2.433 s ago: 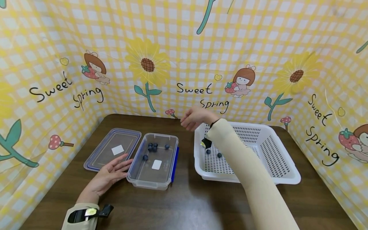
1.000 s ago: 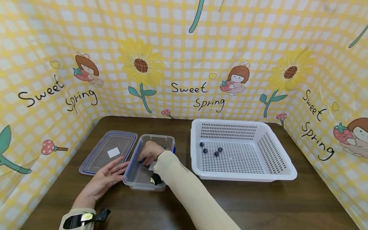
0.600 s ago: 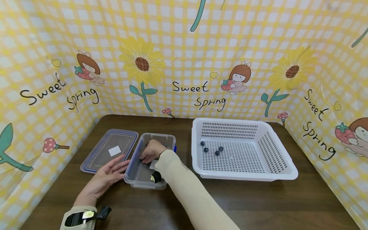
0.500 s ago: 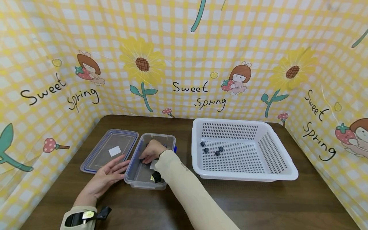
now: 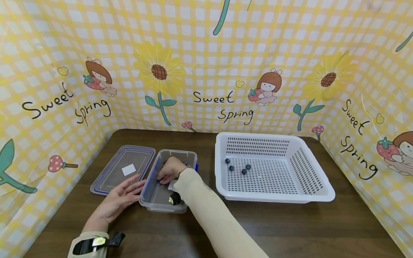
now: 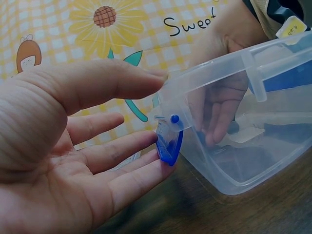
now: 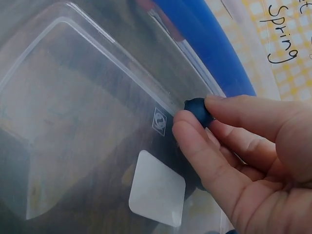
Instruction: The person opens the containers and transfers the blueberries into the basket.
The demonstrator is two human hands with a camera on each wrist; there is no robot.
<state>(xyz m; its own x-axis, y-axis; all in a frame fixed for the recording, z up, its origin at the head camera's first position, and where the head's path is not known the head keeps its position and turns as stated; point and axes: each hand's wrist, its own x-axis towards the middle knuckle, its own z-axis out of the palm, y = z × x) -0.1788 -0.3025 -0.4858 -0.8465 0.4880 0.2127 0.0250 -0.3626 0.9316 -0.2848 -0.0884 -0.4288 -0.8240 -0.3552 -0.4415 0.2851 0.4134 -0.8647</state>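
Observation:
My right hand [image 5: 171,170] reaches into the clear plastic box [image 5: 164,207]. In the right wrist view its thumb and fingertips pinch a dark blueberry [image 7: 197,111], low beside the box's long wall. More blueberries in the box are mostly hidden behind this hand. My left hand [image 5: 119,199] lies palm up on the box's left side, fingers extended. Seen from the left wrist, its fingertips touch the blue latch [image 6: 170,148] that hangs from the rim. Several blueberries [image 5: 244,171] sit in the left part of the white basket [image 5: 274,197].
The box's lid [image 5: 109,179], edged in blue, lies flat to the left, partly behind my left fingers. The slotted basket stands to the right on the brown table [image 5: 206,229]. A yellow checked cloth [image 5: 206,53] walls in the back and sides.
My right hand has moved from above the basket's left edge down into the box, and now pinches a blueberry there. More berries show in the basket. My left hand stays by the box.

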